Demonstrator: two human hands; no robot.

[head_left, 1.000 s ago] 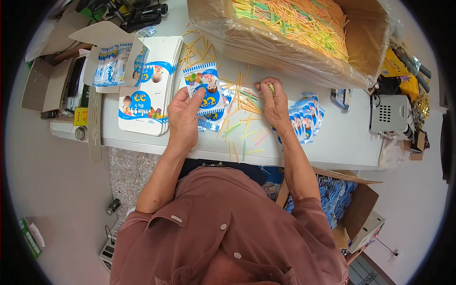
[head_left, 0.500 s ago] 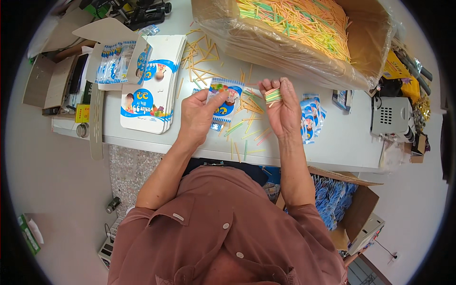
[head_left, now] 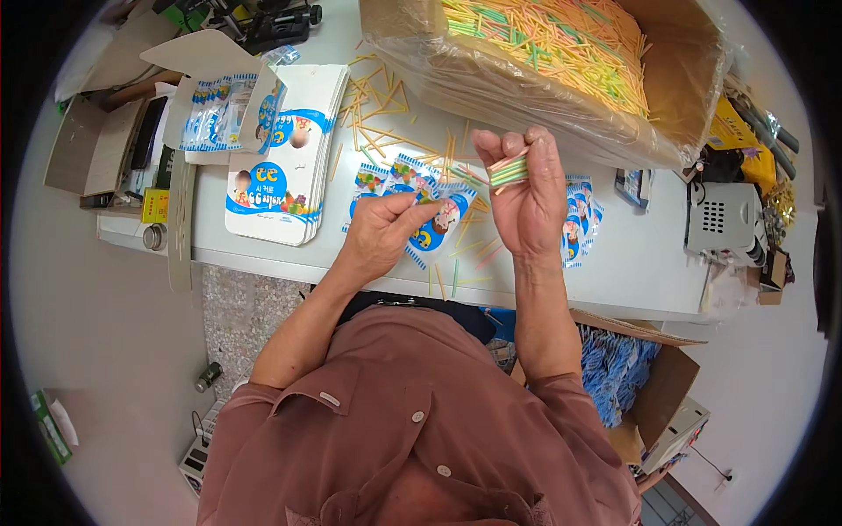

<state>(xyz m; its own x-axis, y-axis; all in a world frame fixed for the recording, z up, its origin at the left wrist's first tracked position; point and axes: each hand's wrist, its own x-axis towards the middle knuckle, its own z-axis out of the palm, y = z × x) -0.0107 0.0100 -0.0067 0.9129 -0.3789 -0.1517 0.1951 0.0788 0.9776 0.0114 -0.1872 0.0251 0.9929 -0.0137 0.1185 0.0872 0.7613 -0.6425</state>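
Observation:
My left hand (head_left: 379, 238) is closed, its thumb and fingers pinching a small blue-and-white packet (head_left: 452, 217) with a printed cartoon figure. More packets of the same kind (head_left: 410, 172) are fanned out just beyond that hand; whether they lie on the table or are partly held, I cannot tell. To the right, my right hand (head_left: 537, 206) is raised palm up, its fingers curled round a bundle of short pastel candy-like sticks (head_left: 509, 172) in green, yellow and pink. Loose sticks (head_left: 386, 136) of the same sort are scattered over the table beyond and between both hands.
A big plastic-lined carton (head_left: 526, 96) full of sticks stands at the back right. Flat printed cartons (head_left: 272, 223) are stacked at left, beside an open box of packets (head_left: 210, 114). More packets (head_left: 576, 223) lie right of my right hand. Below the table edge, a box holds blue packets (head_left: 614, 368).
The packet in my left hand has tilted and shifted right, and other packets now show fanned out beyond it. My right hand has risen slightly, still holding the sticks.

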